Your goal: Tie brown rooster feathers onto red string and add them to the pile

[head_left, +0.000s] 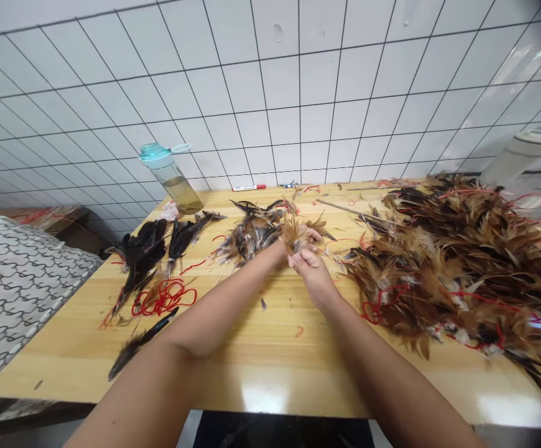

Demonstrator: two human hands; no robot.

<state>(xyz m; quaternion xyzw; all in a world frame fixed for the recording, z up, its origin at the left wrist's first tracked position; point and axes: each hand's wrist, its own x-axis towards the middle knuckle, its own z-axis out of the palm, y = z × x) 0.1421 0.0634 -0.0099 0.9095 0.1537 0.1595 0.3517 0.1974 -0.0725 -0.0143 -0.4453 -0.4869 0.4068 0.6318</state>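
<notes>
Now, right hand [314, 278]: fingers curled in, thumb and fingertips pressed together, pinching the lower end of a tuft of tan-brown feathers [293, 234].

Left hand [298, 244]: closed around the same tuft, fingers bent over it, touching the right hand.

Tuft position: gripped between both hands, above the middle of a varnished wooden table [252, 373].

Tuft axis: runs away from the person and leans slightly left, its loose tips fanning toward the far edge of the table.

Just beyond the left hand: a mottled bunch of dark and tan feathers [252, 236], lying lengthwise across the table.

Right of the hands: a large heap of brown feathers [443, 267], tangled with red string [382, 305], and a thin wooden stick [354, 211] at its far side.

Left of the hands: two bunches of black feathers [140, 261] and [184, 236], a loose black feather strip [142, 342], and a loop of red string [163, 298].

Far edge: a plastic bottle [170, 177] with a teal lid, holding brownish liquid, and a red-capped marker [249, 187].

Beyond: a white tiled wall [298, 81].
</notes>
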